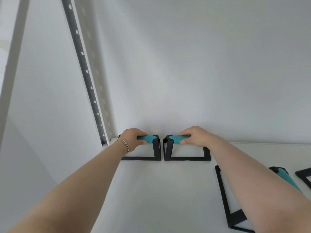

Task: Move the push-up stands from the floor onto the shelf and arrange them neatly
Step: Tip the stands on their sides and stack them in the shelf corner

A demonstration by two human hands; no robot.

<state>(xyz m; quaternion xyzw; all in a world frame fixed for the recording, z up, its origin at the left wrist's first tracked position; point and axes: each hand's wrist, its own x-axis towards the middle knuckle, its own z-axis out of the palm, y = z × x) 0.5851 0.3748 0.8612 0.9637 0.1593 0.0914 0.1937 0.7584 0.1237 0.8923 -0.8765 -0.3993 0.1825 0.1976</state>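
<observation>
Two black push-up stands with teal grips stand side by side at the back left of the white shelf (151,190), close to the wall. My left hand (133,139) is closed around the teal grip of the left stand (155,148). My right hand (193,136) grips the teal handle of the right stand (170,148). The two frames almost touch at the middle. A third stand (222,195) sits at the front right, partly hidden under my right forearm. A corner of a fourth stand (303,175) shows at the right edge.
A grey perforated shelf upright (87,76) rises at the left, just beside the left stand. The white wall (202,64) runs behind the shelf. Bare shelf surface lies in front of the two held stands.
</observation>
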